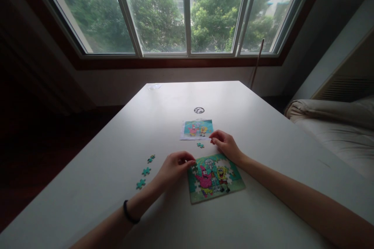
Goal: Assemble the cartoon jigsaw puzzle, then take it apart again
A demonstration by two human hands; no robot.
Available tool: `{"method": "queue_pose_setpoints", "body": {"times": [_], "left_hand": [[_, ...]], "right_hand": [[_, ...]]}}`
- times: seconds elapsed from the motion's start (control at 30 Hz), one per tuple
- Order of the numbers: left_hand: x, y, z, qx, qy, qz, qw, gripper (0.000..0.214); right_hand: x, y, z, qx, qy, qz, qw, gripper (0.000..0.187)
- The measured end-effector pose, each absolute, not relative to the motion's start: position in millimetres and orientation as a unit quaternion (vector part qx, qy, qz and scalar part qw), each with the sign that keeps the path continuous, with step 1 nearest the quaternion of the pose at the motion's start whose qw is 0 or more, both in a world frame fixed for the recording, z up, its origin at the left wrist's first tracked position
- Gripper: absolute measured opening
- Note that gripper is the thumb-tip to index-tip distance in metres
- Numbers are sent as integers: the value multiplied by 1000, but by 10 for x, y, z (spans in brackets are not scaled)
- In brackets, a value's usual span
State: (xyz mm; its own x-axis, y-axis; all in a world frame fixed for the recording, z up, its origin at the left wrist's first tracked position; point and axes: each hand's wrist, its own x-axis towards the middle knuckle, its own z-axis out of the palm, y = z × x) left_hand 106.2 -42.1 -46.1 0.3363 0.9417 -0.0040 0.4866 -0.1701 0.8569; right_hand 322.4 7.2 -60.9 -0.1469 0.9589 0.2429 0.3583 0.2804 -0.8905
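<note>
A colourful cartoon jigsaw puzzle [215, 179] lies on the white table [263, 132] in front of me, with a few gaps still open in it. My left hand [174, 169] pinches a puzzle piece at the puzzle's upper left corner. My right hand [226, 144] rests curled on the table just above the puzzle's top edge, fingers pinched together; what they hold is hidden. One loose teal piece [200, 145] lies just left of the right hand.
A small reference picture [197, 128] of the same cartoon lies beyond the hands. Three loose teal pieces [146, 171] sit to the left. A round hole cover [199, 110] is farther back. A bed [336, 124] stands to the right, windows ahead.
</note>
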Motion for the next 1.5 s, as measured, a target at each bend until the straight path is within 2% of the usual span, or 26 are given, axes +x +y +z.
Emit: {"method": "queue_pose_setpoints", "body": {"times": [0.13,0.67,1.5], "left_hand": [[1056,-426,-459,699,498,276,432,20],[1047,-461,-467,751,513,248,333,17],[1075,-490,-464,757,516,257,305,12]], "right_hand": [[3222,72,-608,-487,-677,341,434,15],[3223,69,-619,-481,-682,339,435,15],[3220,61,-614,-485,-685,335,427,15]]}}
